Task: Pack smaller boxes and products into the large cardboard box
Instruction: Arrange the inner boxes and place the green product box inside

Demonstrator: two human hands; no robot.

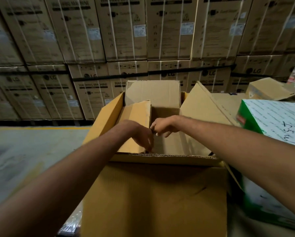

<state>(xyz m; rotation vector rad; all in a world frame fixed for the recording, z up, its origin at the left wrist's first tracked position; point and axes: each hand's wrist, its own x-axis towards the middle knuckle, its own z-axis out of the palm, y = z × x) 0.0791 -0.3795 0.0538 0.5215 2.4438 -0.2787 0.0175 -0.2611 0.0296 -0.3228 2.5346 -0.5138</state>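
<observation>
Evidently the smaller box [134, 120] is being seated against the left wall of the large cardboard box [153, 194]. All four flaps of the big box are folded outward so the mouth is free. The near flap hangs toward the person and the left one stands up beside the load.

The right hand [161, 128] reaches in from the right and curls its fingers over the top right corner of the smaller box. That grip is clamped on the cardboard edge, I judge to keep the box upright as it settles. The left hand [141, 135] sits just nearer, with its fingers pointing down and fairly straight along the same right-hand edge. It is a flat, unclosed grip that seems to press rather than hold, though blur softens the fingertips.

So the smaller box lies directly under and to the left of both hands, touching them, inside the left half of the big box. The right half of the interior looks unfilled — room for more.

A green-and-white carton [271, 120] waits close by on the right, with an open small carton [269, 89] beyond it. Both are likely candidates for packing. Strapped washing-machine cartons [126, 31] wall off the far side.
</observation>
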